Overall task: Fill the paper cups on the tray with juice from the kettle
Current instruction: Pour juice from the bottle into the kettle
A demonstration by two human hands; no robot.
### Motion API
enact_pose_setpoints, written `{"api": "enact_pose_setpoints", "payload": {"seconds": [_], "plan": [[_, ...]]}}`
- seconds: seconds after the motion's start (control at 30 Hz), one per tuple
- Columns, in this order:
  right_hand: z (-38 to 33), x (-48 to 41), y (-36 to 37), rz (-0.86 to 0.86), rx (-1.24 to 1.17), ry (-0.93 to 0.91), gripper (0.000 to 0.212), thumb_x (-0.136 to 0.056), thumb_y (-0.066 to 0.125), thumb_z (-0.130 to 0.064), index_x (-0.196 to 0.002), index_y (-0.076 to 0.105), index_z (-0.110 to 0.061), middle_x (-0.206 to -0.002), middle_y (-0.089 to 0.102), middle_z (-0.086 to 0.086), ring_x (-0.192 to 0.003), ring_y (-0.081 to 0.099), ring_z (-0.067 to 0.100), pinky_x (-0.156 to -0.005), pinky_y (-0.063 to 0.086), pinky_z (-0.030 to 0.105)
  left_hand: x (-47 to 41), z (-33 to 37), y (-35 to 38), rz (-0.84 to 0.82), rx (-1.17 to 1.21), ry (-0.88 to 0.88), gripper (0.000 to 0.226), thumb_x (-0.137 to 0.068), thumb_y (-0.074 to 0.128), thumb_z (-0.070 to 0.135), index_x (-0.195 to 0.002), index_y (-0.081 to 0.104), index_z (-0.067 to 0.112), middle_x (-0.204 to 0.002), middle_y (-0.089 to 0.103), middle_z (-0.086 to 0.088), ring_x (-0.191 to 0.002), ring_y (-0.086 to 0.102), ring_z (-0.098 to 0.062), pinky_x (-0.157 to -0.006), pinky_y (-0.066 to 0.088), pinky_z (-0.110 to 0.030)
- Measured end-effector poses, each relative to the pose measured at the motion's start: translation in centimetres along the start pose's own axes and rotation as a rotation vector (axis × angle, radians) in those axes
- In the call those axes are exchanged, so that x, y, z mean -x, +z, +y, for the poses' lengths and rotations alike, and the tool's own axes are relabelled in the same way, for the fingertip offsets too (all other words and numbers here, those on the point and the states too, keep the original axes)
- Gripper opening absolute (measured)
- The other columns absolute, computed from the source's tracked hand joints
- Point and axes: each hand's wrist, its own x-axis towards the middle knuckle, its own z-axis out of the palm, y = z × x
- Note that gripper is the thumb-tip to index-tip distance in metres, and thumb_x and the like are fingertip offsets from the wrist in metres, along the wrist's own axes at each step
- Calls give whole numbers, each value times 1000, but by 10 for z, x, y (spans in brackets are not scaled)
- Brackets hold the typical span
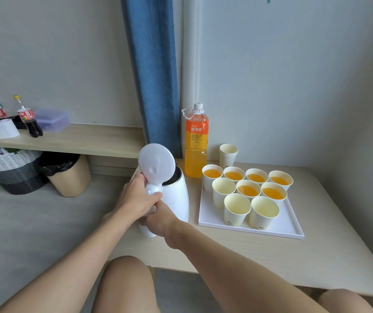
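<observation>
A: Clamps the left grip round the top of the kettle handle, close under the lid's hinge. Wraps the right grip round the same handle lower down, just below the left.

B: Stands where?

A: Upright on the desk, hard by its left edge, handle turned out toward that edge. Carries its lid swung up and open, leaning back above the left grip.

B: Close to the tray?

A: Just beside it. Leaves only a thin gap between the white belly and the tray's left rim.

B: Holds what?

A: Nine paper cups in three tight rows, rims touching or nearly so. Shows juice in six filled cups: all four at the back, plus the middle and right of the second row. Shows three empty cups: the left of the second row and both in front.

B: Any room round the edges?

A: Leaves a wide strip of desk between the tray's near rim and the front edge, and a narrower one from the right rim to the wall. Crowds up at the back: juice bottle at the tray's far left corner, beside the blue curtain, and a stack of spare cups just behind the back row.

B: Beyond the left edge?

A: Drops to the floor, with a woven basket and a lined bin under a low shelf.
</observation>
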Motion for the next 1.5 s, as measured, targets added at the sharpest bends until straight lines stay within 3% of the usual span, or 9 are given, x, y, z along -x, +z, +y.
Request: {"api": "enact_pose_setpoints", "payload": {"seconds": [0.13, 0.27, 0.37, 0.53, 0.93, 1.17, 1.27, 1.33, 1.5], "plan": [[-1, -2, 0, -15, 16, 78, 54, -93, 56, -13, -143, 35, -20, -131, 55, 9, -117, 54, 26, -90, 49, 30, 0, -7, -4, 84, -103, -33, 35, -93, 65, 19, -127, 62, 12, -123, 63, -13, -104, 59, -33, -74, 43, -33], [-4, -3, -16, 126, 72, 114, 24, -90, 50, -12, -113, 58, -12, -112, 64, 10, -97, 61, 25, -71, 51, 28, 16, -5, -5, 263, -169, -69, 34, -95, 62, 20, -127, 58, 13, -128, 49, -14, -116, 54, -37, -92, 41, -41], [-6, -4, -38, 241, 79, 103, 17, -84, 46, -11, -93, 61, -11, -97, 69, 11, -93, 67, 28, -68, 52, 31, 31, 10, -4, 406, 35, 116, 16, -92, 60, 7, -107, 59, 12, -108, 54, -3, -96, 56, -30, -77, 42, -35], [-21, -10, -83, 381, 131, 49, 17, -77, 44, -11, -75, 61, -9, -82, 72, 15, -78, 71, 31, -54, 48, 29, 30, 61, 7, 302, 252, 374, 19, -88, 57, -3, -86, 64, 14, -78, 61, 5, -78, 60, -23, -70, 50, -33], [-110, -88, -219, 598, 447, -196, 22, -89, 46, -9, -100, 65, -6, -97, 69, 13, -87, 63, 30, -74, 53, 34, -116, 164, 66, 143, 666, -203, 42, -90, 76, 24, -119, 47, 19, -114, 56, -3, -103, 58, -29, -95, 54, -42], [-143, -169, -251, 521, 739, -265, 41, -100, 37, -25, -139, 42, -12, -133, 47, 18, -118, 49, 35, -96, 45, 43, -189, 187, 96, 106, 662, -250, 74, -79, 83, 33, -136, 42, 10, -135, 58, -12, -122, 58, -37, -104, 50, -47], [-140, -196, -257, 491, 827, -212, 46, -101, 33, -31, -146, 34, -20, -137, 40, 20, -119, 47, 40, -101, 42, 47, -210, 187, 103, 132, 765, -319, 66, -90, 73, 28, -140, 37, 6, -143, 50, -9, -130, 51, -35, -110, 43, -43], [-136, -209, -259, 446, 888, -195, 40, -100, 31, -33, -135, 45, -18, -133, 46, 18, -115, 47, 38, -97, 42, 44, -222, 184, 107, 106, 778, -385, 62, -97, 64, 27, -146, 33, 5, -152, 43, -11, -138, 45, -34, -115, 39, -42], [-133, -218, -259, 461, 930, -221, 25, -101, 39, -37, -111, 46, -14, -93, 54, 10, -82, 52, 29, -63, 40, 35, -223, 173, 121, -10, 583, -406, 98, -75, 88, 34, -149, 27, 14, -149, 43, -11, -133, 47, -35, -114, 42, -46]]}}
